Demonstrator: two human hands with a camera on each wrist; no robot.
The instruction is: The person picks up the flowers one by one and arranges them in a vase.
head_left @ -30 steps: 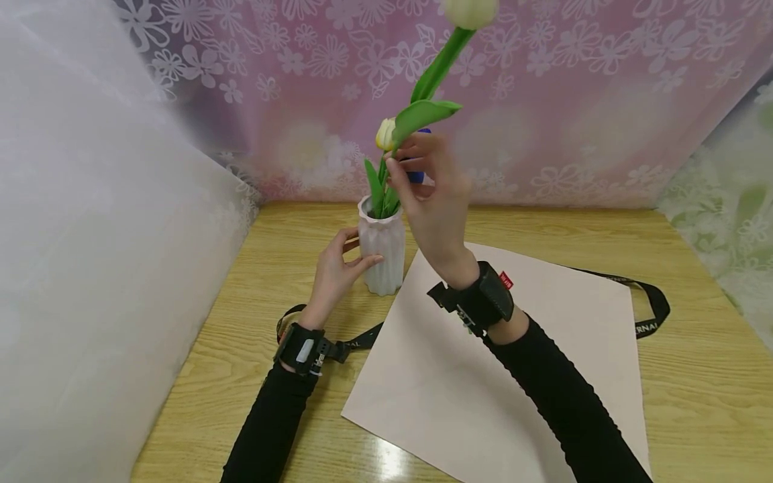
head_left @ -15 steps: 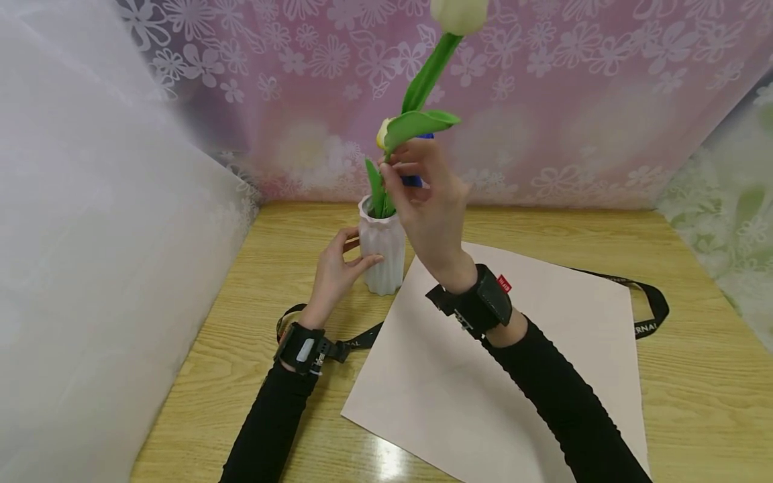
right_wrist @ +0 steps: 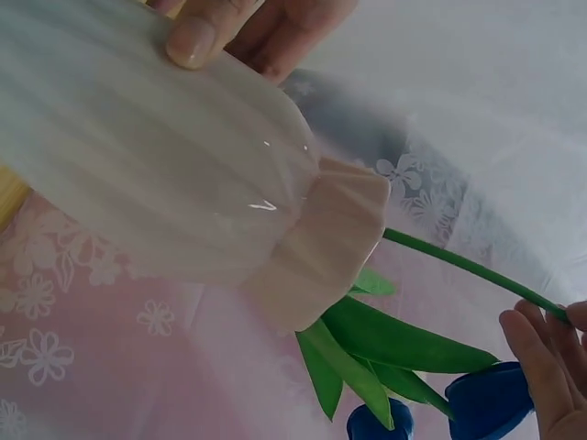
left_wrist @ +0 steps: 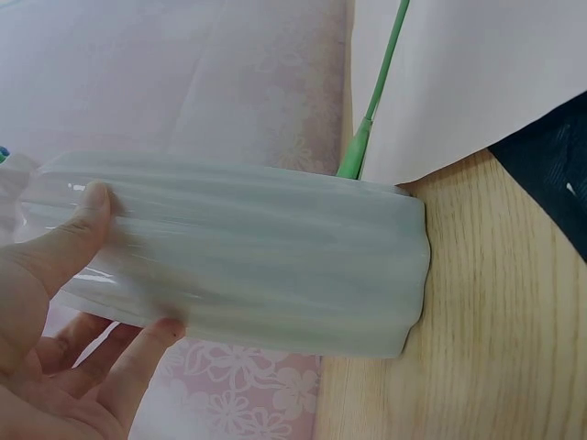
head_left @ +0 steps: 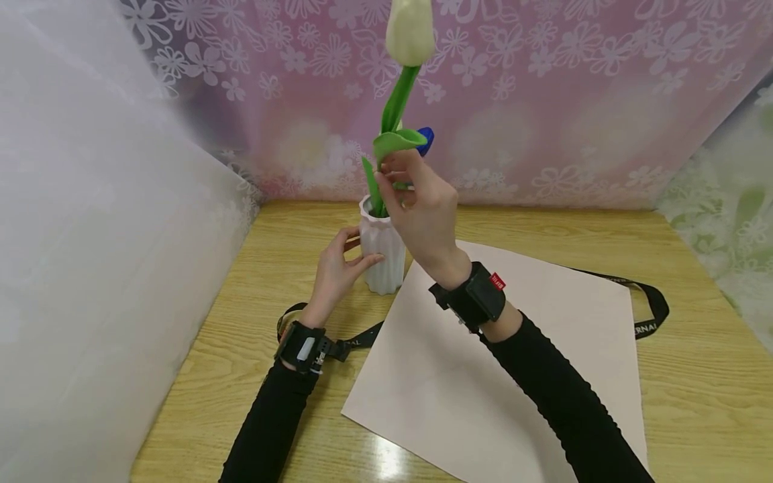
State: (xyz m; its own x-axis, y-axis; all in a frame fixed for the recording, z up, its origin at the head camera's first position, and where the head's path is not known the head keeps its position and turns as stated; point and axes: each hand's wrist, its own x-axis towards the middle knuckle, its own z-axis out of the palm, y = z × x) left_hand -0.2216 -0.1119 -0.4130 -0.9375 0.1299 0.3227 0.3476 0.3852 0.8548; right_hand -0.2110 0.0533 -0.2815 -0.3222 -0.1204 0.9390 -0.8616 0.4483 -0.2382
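My left hand point(head_left: 339, 265) grips the side of a white ribbed vase point(head_left: 384, 258), which stands upright on the table. Its thumb point(left_wrist: 78, 229) lies along one side and its fingers curl round the other. Above the rim my right hand point(head_left: 425, 208) pinches the stem point(right_wrist: 472, 269) of a cream tulip point(head_left: 410, 33), its bloom pointing up. In the right wrist view the stem's lower end meets the vase rim point(right_wrist: 335, 243). Green leaves point(right_wrist: 404, 341) and blue tulips point(right_wrist: 488, 403) stick out of the vase. A smaller pale tulip is mostly hidden behind the held one.
A pale flat bag point(head_left: 513, 376) with black lettered straps point(head_left: 655, 305) lies on the wooden table point(head_left: 241, 389), right of the vase. Beyond the vase, the left wrist view shows a green stem point(left_wrist: 378, 92). Pink floral cloth point(head_left: 543, 121) hangs behind; white sheeting point(head_left: 90, 235) slopes at left.
My right hand has moved left and slightly down with the cream tulip, bringing its stem over the vase mouth. The smaller pale tulip is now mostly covered. The left hand stays on the vase.
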